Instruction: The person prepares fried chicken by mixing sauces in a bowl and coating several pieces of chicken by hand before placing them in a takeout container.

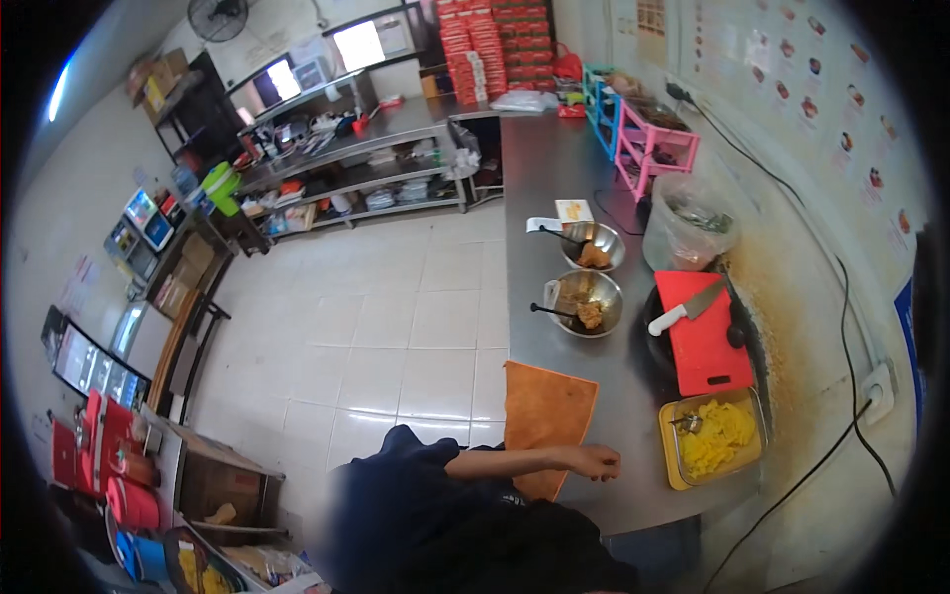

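My left hand (pixel 596 462) hovers over or rests on the steel counter, its fingers curled and nothing visible in them; whether it touches the metal is unclear. Under the forearm lies an orange cloth (pixel 551 408), partly over the counter's edge. My right hand is out of view. Beyond my left hand, a clear container of yellow food (pixel 716 438), with a metal utensil in it, stands on a yellow lid or tray (pixel 672 457). A red cutting board (pixel 705 349) carries a white-handled knife (pixel 686 307). Two steel bowls (pixel 610 297) hold brown food and dark-handled utensils.
A lined clear bucket (pixel 664 230) and a pink rack (pixel 653 145) stand along the wall. Black cables (pixel 787 464) run to a wall socket (pixel 879 393). Stacked red boxes (pixel 471 56) fill the far corner. Across the tiled floor (pixel 371 319) are shelves and red containers (pixel 133 503).
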`<state>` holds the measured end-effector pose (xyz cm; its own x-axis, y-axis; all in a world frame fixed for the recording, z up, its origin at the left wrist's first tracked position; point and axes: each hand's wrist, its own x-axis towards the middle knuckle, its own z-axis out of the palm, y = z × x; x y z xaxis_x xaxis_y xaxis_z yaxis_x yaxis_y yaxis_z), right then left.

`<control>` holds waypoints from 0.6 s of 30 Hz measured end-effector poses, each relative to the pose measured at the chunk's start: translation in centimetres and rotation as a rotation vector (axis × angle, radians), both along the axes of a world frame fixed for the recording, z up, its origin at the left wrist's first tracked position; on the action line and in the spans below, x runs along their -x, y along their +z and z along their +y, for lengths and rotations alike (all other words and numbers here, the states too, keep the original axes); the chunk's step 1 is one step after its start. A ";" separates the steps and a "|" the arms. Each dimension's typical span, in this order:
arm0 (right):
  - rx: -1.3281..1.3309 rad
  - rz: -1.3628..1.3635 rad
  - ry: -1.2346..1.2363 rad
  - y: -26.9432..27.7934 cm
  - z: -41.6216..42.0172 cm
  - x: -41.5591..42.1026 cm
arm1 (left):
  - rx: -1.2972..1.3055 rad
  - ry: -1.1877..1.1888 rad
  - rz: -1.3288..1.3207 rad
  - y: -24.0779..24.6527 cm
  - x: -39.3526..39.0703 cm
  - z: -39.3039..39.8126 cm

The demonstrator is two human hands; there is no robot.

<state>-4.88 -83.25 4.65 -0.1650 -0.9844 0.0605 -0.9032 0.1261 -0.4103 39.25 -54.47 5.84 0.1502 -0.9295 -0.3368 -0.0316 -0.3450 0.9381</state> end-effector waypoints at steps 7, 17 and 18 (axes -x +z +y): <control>-0.068 -0.472 -0.031 0.2 0.0 -2.2 | 0.038 0.015 -0.195 -3.9 -3.7 3.3; -0.396 -1.038 0.095 -4.1 15.2 -24.2 | 0.161 0.110 -0.197 -0.9 -11.1 5.5; -0.464 -1.067 0.051 -2.6 17.6 -28.1 | 0.160 0.161 -0.244 -1.0 -13.3 6.5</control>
<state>23.20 -65.66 2.02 0.1260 -0.8824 -0.4533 -0.1351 0.4374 -0.8891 52.50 -47.95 4.89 0.3581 -0.9254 -0.1241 -0.2187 -0.2124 0.9524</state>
